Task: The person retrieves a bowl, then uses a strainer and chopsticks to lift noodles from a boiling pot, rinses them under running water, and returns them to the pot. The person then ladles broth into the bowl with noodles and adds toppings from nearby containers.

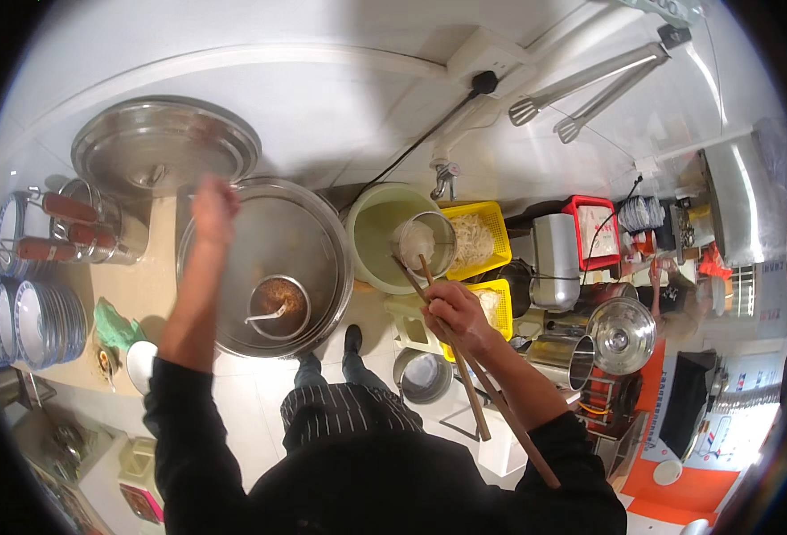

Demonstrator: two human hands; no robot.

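Observation:
My left hand [214, 208] is motion-blurred above the left rim of a large steel pot [286, 221], and its fingers cannot be made out. Inside that pot sits a smaller round container [280, 294] of dark, reddish-brown sauce with a ladle [268, 314]. My right hand [458, 317] grips a pair of long wooden chopsticks [472, 394]. Their far ends reach to a round mesh strainer [441, 231], which holds a pale mass [417, 244] and lies over the right side of a pale green bucket [377, 231]. Whether this hand also holds the strainer cannot be told.
Stacked bowls [42, 321], strainers with wooden handles [69, 207] and a green cloth [114, 324] occupy the left counter. A large lid [166, 144] leans on the wall. Yellow baskets [500, 224] hold noodles beside the bucket. Steel tongs [594, 77] hang above. Another person [674, 297] stands far right.

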